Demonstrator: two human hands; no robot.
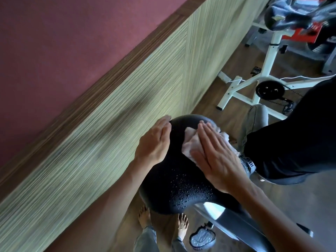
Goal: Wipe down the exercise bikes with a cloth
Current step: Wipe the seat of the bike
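Feet: a person's bare feet (162, 221) stand on the wood-pattern floor (214, 99) directly below the camera, grey trouser cuffs at the ankles.
Pedal: a grey ribbed pedal (202, 237) hangs beside the right foot, under the bike's silver frame tube (218, 213).
Saddle: the black saddle (181, 182) of the nearest exercise bike fills the lower centre; water droplets bead on its near half.
Right hand: the right hand (216, 159) lies flat with fingers straight and together, pressing the cloth onto the saddle's right side.
Cloth: a crumpled white cloth (189, 142) sits on the saddle under the right palm, its edges showing on both sides of the fingers.
Left hand: the left hand (156, 140) rests open against the saddle's left edge, fingers extended and close together, holding nothing.
Second person: a figure in a black top (298, 135) and grey trousers stands just right of the saddle.
Wall: striped panelling (101, 135) topped by a dark wood rail runs along the left, red wall above.
Far bike: a white-framed exercise bike (267, 60) with a black saddle and red parts stands well behind.
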